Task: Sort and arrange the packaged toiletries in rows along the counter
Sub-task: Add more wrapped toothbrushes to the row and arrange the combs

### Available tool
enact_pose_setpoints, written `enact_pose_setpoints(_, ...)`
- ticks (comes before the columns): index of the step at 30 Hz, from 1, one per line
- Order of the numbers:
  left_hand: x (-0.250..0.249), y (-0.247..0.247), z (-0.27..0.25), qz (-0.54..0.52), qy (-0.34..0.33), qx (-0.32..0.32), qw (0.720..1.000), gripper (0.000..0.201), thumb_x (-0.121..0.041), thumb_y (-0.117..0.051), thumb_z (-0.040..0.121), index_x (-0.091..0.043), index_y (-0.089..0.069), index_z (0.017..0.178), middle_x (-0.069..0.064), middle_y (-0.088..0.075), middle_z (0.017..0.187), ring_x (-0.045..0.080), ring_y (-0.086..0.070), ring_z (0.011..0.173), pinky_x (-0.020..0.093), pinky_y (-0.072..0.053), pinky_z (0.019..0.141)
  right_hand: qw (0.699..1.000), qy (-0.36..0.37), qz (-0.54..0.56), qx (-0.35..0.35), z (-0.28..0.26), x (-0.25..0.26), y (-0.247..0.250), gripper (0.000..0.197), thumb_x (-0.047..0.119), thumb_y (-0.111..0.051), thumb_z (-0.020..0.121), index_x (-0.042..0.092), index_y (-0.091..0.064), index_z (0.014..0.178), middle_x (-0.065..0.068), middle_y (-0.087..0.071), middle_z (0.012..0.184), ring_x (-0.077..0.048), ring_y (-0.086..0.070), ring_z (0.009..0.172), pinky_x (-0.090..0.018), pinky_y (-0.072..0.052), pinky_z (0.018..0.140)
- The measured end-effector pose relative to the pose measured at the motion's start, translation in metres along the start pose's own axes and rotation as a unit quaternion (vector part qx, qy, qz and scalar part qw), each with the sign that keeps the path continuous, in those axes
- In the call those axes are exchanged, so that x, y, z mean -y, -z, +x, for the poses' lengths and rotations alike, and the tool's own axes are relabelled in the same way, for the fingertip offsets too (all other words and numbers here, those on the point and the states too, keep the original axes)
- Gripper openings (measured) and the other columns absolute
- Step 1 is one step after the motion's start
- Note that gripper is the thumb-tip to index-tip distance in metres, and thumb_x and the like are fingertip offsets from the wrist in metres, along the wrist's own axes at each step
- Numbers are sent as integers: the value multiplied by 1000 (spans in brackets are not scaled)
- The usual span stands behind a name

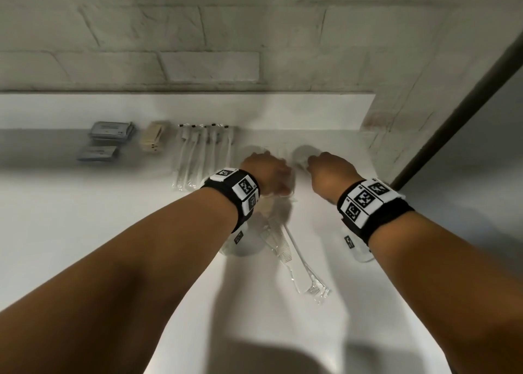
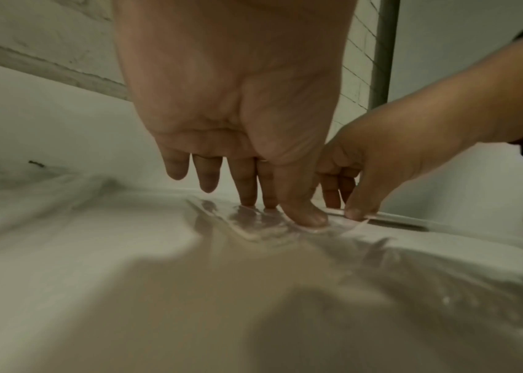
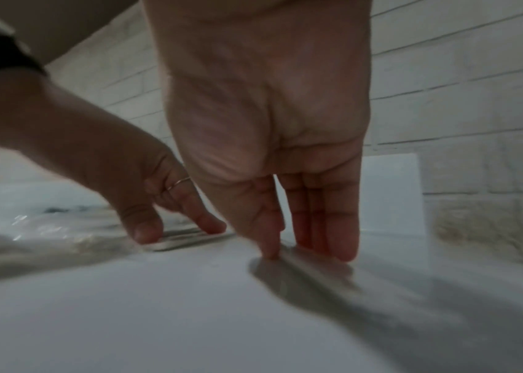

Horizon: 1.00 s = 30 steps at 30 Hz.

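My left hand (image 2: 237, 101) and right hand (image 3: 266, 126), fingers straight, each press a clear-wrapped flat packet (image 2: 263, 224) onto the desk (image 1: 85, 232); grip not closed. Contents blurred under my fingertips.

Head view looks steeply down at the counter (image 1: 85, 232); wrist views – low, close – share it.

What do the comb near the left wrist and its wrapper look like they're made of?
Comb: probably hard white plastic, judging by its evenly moulded teeth and smooth matte handle. Wrapper: thin clear plastic film, crinkled and glinting at its end. Both lie on the white counter.
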<state>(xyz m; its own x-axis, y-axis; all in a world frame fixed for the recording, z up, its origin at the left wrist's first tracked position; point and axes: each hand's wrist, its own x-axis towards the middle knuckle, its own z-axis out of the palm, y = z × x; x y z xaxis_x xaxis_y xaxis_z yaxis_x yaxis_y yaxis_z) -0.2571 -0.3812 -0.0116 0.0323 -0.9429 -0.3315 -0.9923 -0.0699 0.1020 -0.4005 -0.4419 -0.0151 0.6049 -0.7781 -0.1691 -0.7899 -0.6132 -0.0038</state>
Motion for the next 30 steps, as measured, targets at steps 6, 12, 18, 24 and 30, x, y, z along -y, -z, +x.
enact_pose_setpoints(6,8,-7,1,-18,-20,-53,998,21,-37,-58,82,-22,-57,95,-1,-59,119,31,-40,128,38,-38,96,989,-60,132,-12,17,3,13,35,14,-41,96,2,-45,128,-21,-60,120,-38,-59,109,-36,-46,82)
enact_pose_setpoints(12,23,-13,0,-135,16,-85,987,62,-35,-63,88,-23,-40,145,-2,-26,158,15,-23,146,31,-17,120,970,-96,223,8,29,-20,14,53,4,-58,82,15,-52,133,-6,-55,135,-24,-52,124,-28,-42,100)
enact_pose_setpoints(18,13,-13,6,-62,19,-28,997,38,-43,-62,80,-26,-64,114,-4,-58,129,21,-49,124,38,-42,103,985,53,119,118,10,-24,5,68,13,-73,80,25,-47,141,10,-38,152,-16,-41,136,-29,-30,113)
enact_pose_setpoints(24,8,-17,12,-62,18,-10,998,13,-44,-53,75,-31,-55,76,-5,-63,106,24,-57,107,40,-45,97,979,67,151,116,17,-27,-2,70,14,-72,82,28,-41,144,8,-27,156,-16,-30,143,-31,-24,117)
enact_pose_setpoints(30,12,-16,11,-57,14,-14,998,17,-48,-53,75,-32,-55,79,-7,-66,108,21,-56,112,39,-46,95,970,61,203,116,22,-26,-6,78,20,-74,81,27,-34,147,7,-27,157,-18,-29,144,-33,-24,118)
